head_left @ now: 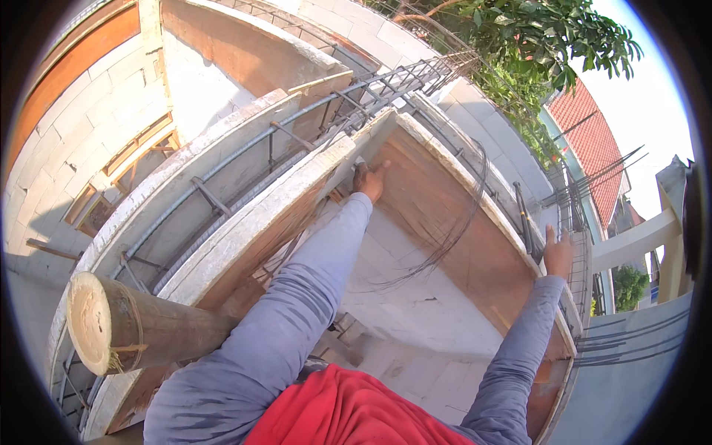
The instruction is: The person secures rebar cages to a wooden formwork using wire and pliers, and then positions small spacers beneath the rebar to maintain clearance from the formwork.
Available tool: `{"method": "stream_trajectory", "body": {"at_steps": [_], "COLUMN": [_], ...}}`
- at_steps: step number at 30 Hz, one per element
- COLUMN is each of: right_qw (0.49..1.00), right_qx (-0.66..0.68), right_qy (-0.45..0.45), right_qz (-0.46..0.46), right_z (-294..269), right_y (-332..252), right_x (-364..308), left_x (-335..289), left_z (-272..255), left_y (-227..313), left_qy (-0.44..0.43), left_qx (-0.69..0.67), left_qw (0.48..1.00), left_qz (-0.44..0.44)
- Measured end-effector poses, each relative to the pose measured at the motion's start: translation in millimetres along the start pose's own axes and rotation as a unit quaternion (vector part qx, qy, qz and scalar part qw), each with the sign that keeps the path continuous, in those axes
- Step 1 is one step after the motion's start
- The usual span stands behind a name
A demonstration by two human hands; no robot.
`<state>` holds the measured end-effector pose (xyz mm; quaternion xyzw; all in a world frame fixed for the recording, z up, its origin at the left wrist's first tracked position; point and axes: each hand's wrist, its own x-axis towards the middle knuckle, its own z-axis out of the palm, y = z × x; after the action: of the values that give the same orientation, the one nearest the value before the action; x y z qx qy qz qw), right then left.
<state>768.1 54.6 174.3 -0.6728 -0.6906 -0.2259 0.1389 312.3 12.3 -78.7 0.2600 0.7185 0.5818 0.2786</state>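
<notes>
My left hand reaches to the inner corner where two formwork boards meet. One finger lies along the brown face of the right-hand board; the others curl around something small and greyish that I cannot make out. At the outer side of that board, my right hand rests with its fingers apart, holding nothing visible. Left of it, a dark long-handled tool leans in the gap behind the board. A loose bundle of thin tie wire hangs over the board between my hands.
A thick bamboo pole juts out at my left. Steel rebar cages run between the left-hand boards. Bare bar ends stick out at the right. Pale block walls drop away below. Foliage overhangs the far side.
</notes>
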Motion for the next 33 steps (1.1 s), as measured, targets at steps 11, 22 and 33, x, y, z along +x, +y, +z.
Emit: {"method": "stream_trajectory", "body": {"at_steps": [11,22,33], "right_qw": [0.979,0.909,0.843], "right_qx": [0.197,0.178,0.042], "right_qy": [0.036,-0.005,-0.174], "right_qz": [-0.022,-0.377,-0.507], "right_z": [-53,-193,-203], "right_y": [-73,-325,-387], "right_x": [-19,-10,94], "left_x": [-36,34,-19], "left_z": [33,37,29], "left_y": [26,-43,-19], "left_qy": [-0.063,-0.056,0.001], "left_qx": [-0.013,-0.256,-0.196], "left_qw": [0.997,0.964,0.980], "left_qz": [-0.041,-0.045,-0.036]}}
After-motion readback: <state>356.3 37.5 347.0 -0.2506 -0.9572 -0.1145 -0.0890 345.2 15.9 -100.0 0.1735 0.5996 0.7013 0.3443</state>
